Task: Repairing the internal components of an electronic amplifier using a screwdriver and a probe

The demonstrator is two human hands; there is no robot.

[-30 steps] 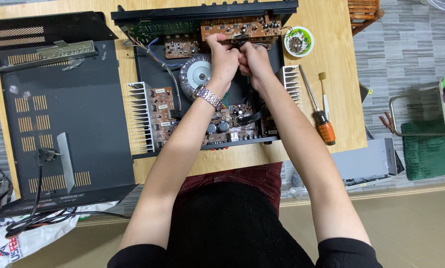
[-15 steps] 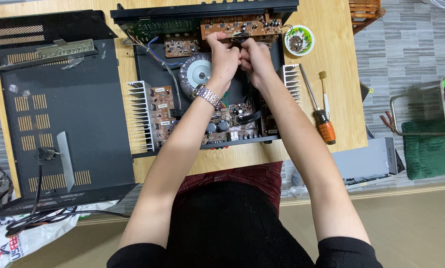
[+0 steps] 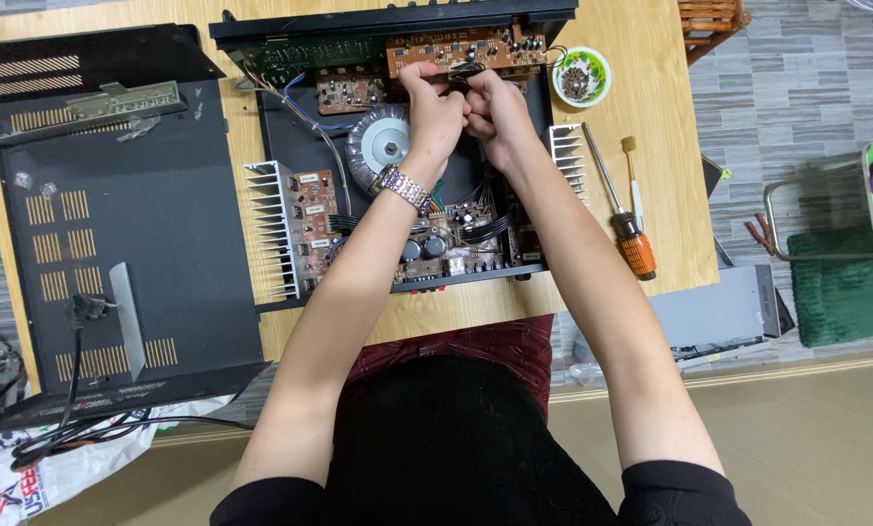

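Head view shows the left hand and right hand pinched together on a small dark connector by the brown circuit board, at 12 o'clock in the open amplifier. Both should pull gently and straight (thin wires sit close).

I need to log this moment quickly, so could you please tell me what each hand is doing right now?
Left hand: fingers closed, pinching something small by the brown circuit board; what, cannot be told.
Right hand: closed likewise, at the same spot.
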